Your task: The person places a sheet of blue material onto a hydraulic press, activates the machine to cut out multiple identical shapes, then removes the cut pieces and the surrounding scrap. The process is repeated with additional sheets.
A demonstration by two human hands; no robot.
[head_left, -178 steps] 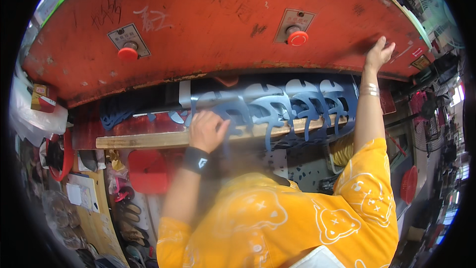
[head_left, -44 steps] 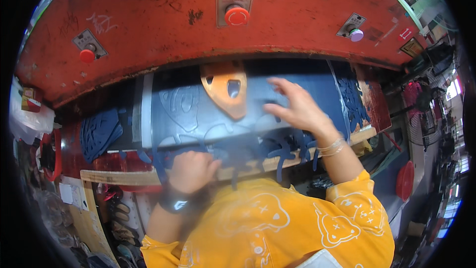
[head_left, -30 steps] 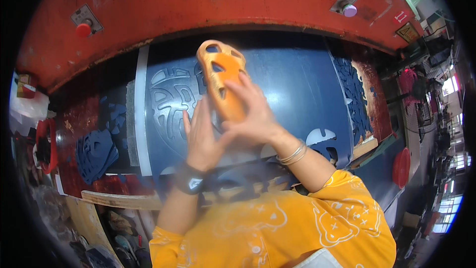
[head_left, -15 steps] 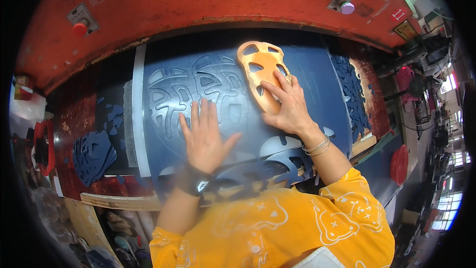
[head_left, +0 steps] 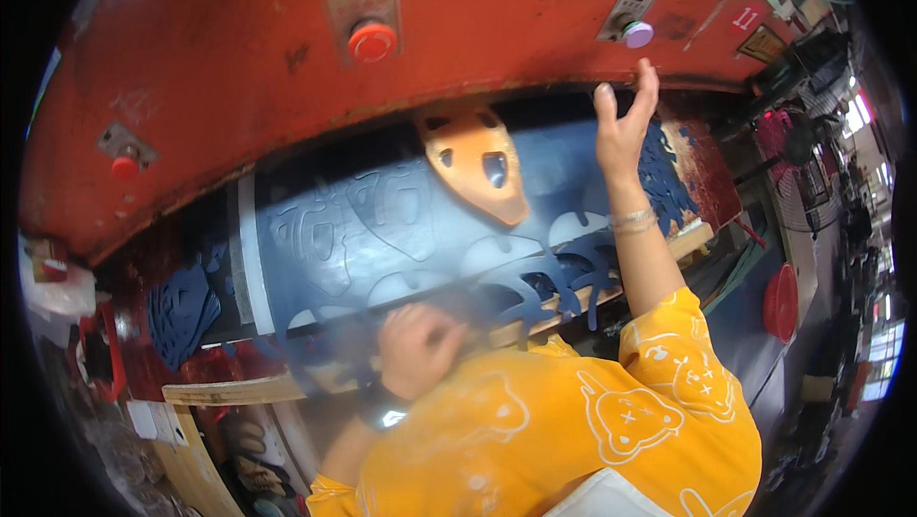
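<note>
My right hand (head_left: pixel 628 130) is raised with thumb and fingers apart, just below the purple push button (head_left: pixel 637 34) on the red machine front. It holds nothing, and a gap shows between fingertips and button. My left hand (head_left: pixel 413 350) is drawn back to the front edge of the dark blue sheet (head_left: pixel 564 178), close to my yellow shirt. It looks curled, but motion blur hides what its fingers do. An orange-gold cutting die (head_left: pixel 466 168) with cut-out openings lies on the sheet, its far end under the machine's overhang. Cut outlines (head_left: pixel 315 240) mark the sheet left of it.
Two red buttons (head_left: pixel 373 41) (head_left: pixel 125 166) sit on the red machine front (head_left: pixel 239 68). Stacked blue cut pieces (head_left: pixel 181 312) lie at left, blue scraps (head_left: pixel 659 178) at right. Cut-out blue webbing (head_left: pixel 573 278) hangs over the wooden front edge (head_left: pixel 229 391). A red basket (head_left: pixel 780 302) stands at right.
My right hand has let go of the die and moved up toward the purple button. My left hand has come off the sheet's middle, back toward me. The die now sits farther under the machine.
</note>
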